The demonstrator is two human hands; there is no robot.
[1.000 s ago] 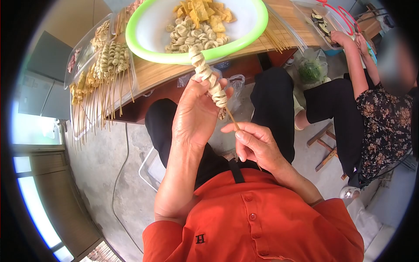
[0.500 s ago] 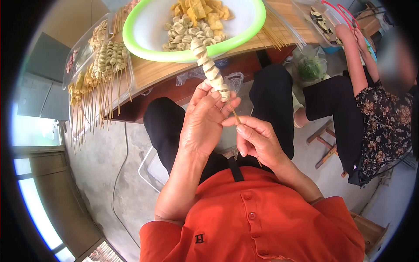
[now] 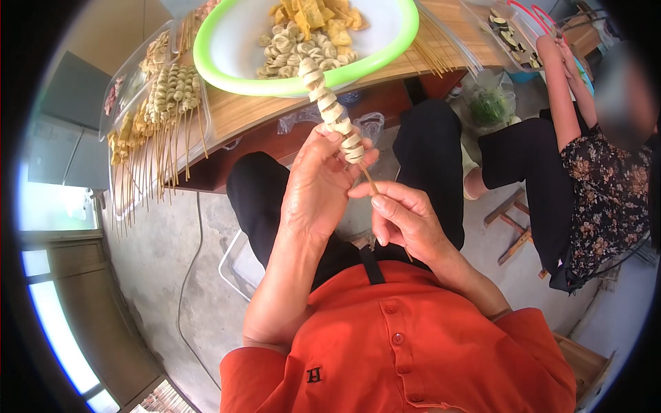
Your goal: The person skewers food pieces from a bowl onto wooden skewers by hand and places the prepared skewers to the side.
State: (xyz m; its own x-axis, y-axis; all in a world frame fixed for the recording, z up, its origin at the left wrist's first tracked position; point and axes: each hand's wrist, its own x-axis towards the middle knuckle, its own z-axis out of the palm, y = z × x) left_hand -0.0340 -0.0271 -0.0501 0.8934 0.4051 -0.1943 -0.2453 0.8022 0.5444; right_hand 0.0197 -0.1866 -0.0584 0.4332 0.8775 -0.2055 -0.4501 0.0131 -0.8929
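Left hand [image 3: 313, 189] now lower on coiled skewer [image 3: 330, 109], gripping it, right hand [image 3: 411, 217] pinching stick [image 3: 369, 178]

Table [image 3: 237, 117] runs across in front of you. Bowl [image 3: 237, 82] is on it, ahead, w/ chunks [image 3: 337, 31] at back & rolls [image 3: 296, 51] nearer you. L of bowl: L tray [image 3: 208, 127], other skewers [image 3: 172, 93] in it, bare ends out over its near edge. R of bowl: loose sticks [image 3: 434, 55], then R tray [image 3: 480, 19] w/ slices [image 3: 505, 31] in. Greens bag [image 3: 490, 103] is nr table edge, past your R knee [image 3: 428, 138]. Co-worker [image 3: 609, 199] on your R, stool [image 3: 509, 220] btwn you. Cable [image 3: 182, 289] on floor [image 3: 151, 275], your L. Your skewer [image 3: 327, 107] is btwn you & bowl; L hand [image 3: 313, 186] at its middle, R hand [image 3: 406, 220] lower down.
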